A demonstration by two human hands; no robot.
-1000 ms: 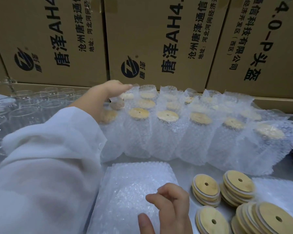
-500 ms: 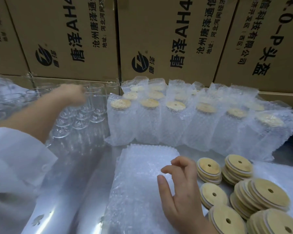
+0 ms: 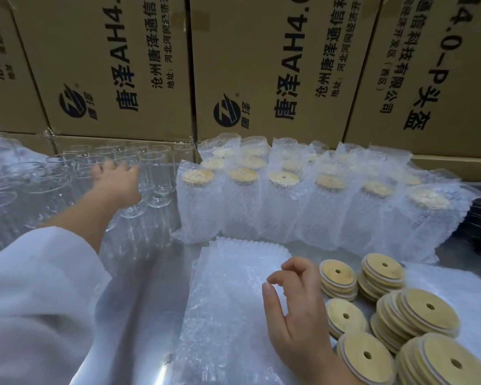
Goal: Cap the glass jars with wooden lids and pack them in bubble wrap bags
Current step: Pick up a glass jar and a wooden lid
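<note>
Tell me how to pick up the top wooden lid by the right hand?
Probably from above: pinch the top wooden lid by its rim, at opposite edges. It is a thin disc lying flat on its stack, so only the edge sticks out.

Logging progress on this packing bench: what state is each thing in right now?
Bare jars: upright, uncapped, unwrapped.
Bagged jars: capped, standing, wrapped.
Spare bags: flat, empty, stacked.
Wooden lids: loose, in stacks.
Left grip: among bare jars, hold unclear.
Right grip: loosely curled over spare bags, empty.
</note>
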